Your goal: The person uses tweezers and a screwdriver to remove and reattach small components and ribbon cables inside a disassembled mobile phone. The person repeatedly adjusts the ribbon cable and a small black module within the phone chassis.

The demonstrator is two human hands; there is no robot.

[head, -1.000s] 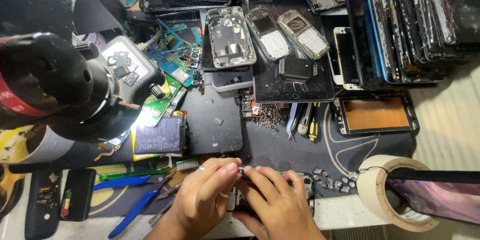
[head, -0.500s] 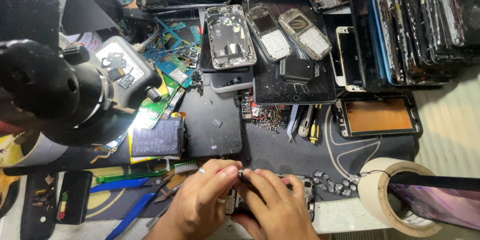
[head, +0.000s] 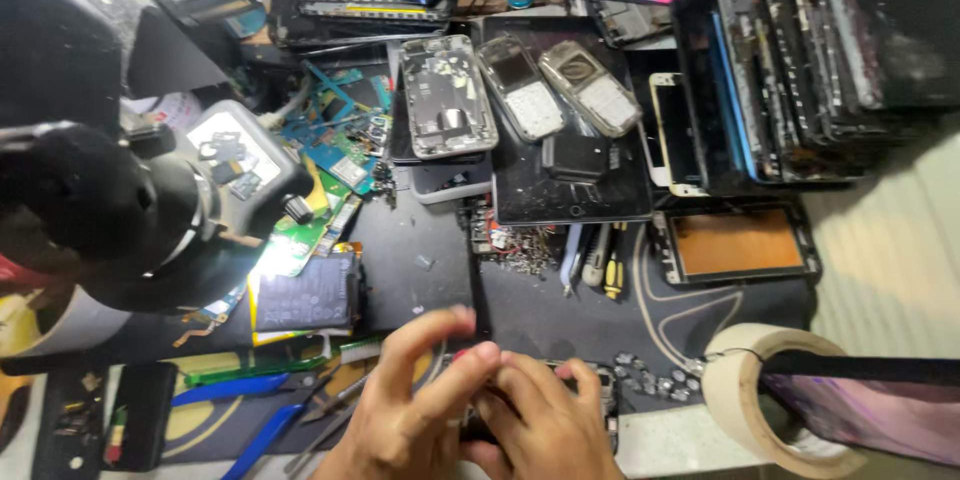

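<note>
Both hands, the left hand [head: 425, 410] and right hand [head: 545, 430], are pinched together on a small dark phone part [head: 600, 395] at the near edge of the counter [head: 540, 320], and it looks thin, light and easy to break, so holding its sides seems best.

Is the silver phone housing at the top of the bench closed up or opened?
Opened. The silver phone housing lies flat with no screen on it, and its inner frame and parts are exposed.
</note>
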